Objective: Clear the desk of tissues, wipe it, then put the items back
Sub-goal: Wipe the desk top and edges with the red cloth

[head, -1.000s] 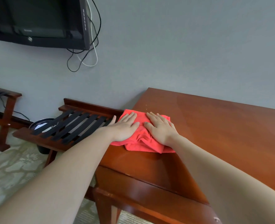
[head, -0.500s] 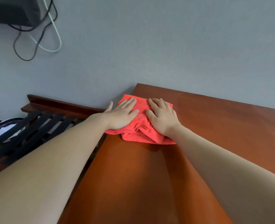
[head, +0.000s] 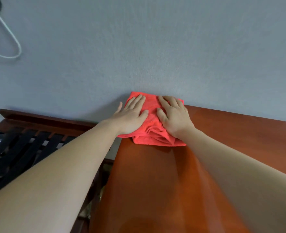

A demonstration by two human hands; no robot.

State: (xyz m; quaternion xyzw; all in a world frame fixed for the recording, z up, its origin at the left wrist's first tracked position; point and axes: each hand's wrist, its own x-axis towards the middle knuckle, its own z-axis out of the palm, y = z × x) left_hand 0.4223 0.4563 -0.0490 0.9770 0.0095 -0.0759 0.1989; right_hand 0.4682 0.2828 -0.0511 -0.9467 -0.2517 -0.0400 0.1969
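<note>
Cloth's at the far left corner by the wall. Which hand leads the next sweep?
Right, likely. The right hand lies flat on the red cloth on the side facing the rest of the desk, which runs off rightward. The left hand presses the cloth at the desk's left edge.

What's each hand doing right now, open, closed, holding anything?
Left hand: open, flat, pressing the red cloth on the desk.
Right hand: open, flat, pressing the same cloth.

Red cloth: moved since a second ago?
Yes. The red cloth slid along the desk toward the wall and now covers the far left corner.
</note>
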